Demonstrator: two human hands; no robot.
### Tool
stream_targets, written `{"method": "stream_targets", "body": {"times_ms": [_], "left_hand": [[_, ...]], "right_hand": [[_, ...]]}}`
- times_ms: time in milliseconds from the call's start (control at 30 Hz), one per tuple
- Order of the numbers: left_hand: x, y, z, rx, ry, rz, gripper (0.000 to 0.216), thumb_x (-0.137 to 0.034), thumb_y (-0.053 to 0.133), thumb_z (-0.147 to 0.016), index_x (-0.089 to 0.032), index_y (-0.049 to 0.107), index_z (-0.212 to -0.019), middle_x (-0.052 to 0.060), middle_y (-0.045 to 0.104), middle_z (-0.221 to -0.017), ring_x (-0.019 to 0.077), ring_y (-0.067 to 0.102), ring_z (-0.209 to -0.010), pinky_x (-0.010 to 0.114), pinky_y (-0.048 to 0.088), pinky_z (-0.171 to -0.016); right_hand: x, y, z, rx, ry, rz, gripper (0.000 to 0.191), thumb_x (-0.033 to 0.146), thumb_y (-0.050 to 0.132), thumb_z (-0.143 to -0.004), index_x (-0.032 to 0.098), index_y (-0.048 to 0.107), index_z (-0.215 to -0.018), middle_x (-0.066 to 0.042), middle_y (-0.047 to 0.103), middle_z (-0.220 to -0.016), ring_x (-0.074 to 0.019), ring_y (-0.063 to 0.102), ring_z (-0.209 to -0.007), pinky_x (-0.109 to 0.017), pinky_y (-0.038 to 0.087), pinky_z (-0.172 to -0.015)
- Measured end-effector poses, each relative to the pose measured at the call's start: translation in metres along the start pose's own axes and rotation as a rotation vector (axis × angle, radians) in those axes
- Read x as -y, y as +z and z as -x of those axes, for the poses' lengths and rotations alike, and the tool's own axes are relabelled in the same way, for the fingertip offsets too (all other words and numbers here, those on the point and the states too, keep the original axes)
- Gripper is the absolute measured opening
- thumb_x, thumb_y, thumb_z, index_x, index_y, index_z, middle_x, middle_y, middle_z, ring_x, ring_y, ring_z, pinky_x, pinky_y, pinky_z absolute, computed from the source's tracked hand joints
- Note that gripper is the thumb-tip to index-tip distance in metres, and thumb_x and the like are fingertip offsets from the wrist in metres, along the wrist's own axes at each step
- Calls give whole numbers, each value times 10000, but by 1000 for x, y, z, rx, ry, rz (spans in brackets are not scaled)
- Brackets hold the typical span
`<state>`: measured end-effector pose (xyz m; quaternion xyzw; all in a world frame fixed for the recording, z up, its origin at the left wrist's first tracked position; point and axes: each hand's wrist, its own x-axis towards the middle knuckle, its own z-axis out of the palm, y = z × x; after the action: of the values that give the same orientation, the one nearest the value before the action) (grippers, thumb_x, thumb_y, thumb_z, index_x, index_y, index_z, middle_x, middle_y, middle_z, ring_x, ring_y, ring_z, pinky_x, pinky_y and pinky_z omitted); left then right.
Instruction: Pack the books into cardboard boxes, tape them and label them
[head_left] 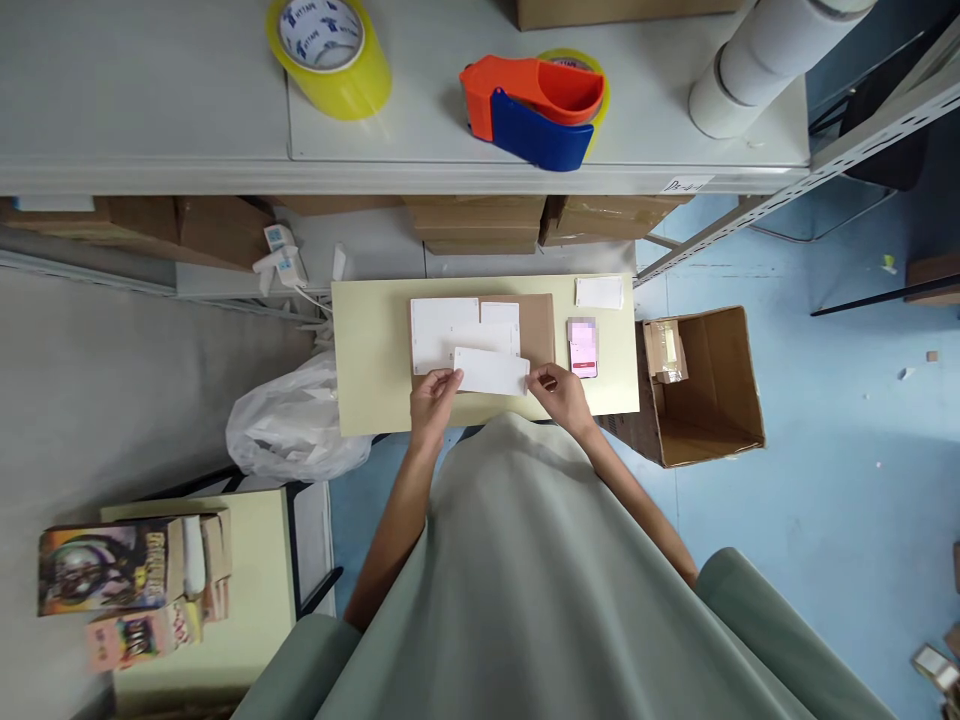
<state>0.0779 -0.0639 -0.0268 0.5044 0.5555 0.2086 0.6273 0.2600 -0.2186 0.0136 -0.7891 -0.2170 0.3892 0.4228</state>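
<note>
A blank white paper slip (491, 371) is stretched level between my two hands. My left hand (433, 402) pinches its left end, thumb on top. At the other end, the fingers of my right hand (561, 395) are closed on the slip's right edge. Under and behind it, more white sheets (444, 330) lie overlapping on a flat brown cardboard piece (537, 325). Just beyond my right hand a phone (583, 348) with a lit pink screen rests on the pale yellow table (375, 350). Another small stack of white slips (599, 292) sits at the table's far right corner.
An open cardboard box (709, 390) stands right of the table, a plastic bag (292, 420) left. The shelf (420, 120) ahead carries a yellow tape roll (349, 75), a red-and-blue tape dispenser (536, 110) and white rolls (772, 60). Printed boxes (105, 565) lie on a lower-left table.
</note>
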Motion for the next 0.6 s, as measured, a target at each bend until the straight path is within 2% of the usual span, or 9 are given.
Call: {"method": "stream_targets", "body": {"times_ms": [133,300,400,600], "left_hand": [[1,3,-22,-34,129,-116,425,-623,814,-783,-218,735,-886,53,746,-879,228,689,-887,351,543,-843],[2,12,-46,-110,305,-302,316,-530,722,-891,-215,732,-904,68,749,-922,222,676,-865,363,529,-872],[5,18,-53,-156,346,-407,247,-468,696,-918,-224,713,-881,69,744,-917,225,663,-848,376,528,-897],[9,18,-55,-169,381,-469,226,-453,660,-953,-244,686,-872,70,741,-915,238,653,-856,387,526,-913]], "right_hand": [[2,7,-28,-13,-12,103,353,553,607,-998,247,658,-831,-47,778,-860,-226,727,-806,-320,550,-774],[7,17,-63,-34,19,373,292,452,553,-1095,230,703,-979,-83,798,-983,-262,744,-913,-324,517,-827],[8,23,-70,-46,50,498,286,418,503,-1133,213,692,-1069,-111,791,-1074,-281,738,-966,-340,510,-857],[10,30,-69,-42,39,601,273,398,469,-1154,214,659,-1089,-142,764,-1178,-310,732,-1027,-372,504,-878]]}}
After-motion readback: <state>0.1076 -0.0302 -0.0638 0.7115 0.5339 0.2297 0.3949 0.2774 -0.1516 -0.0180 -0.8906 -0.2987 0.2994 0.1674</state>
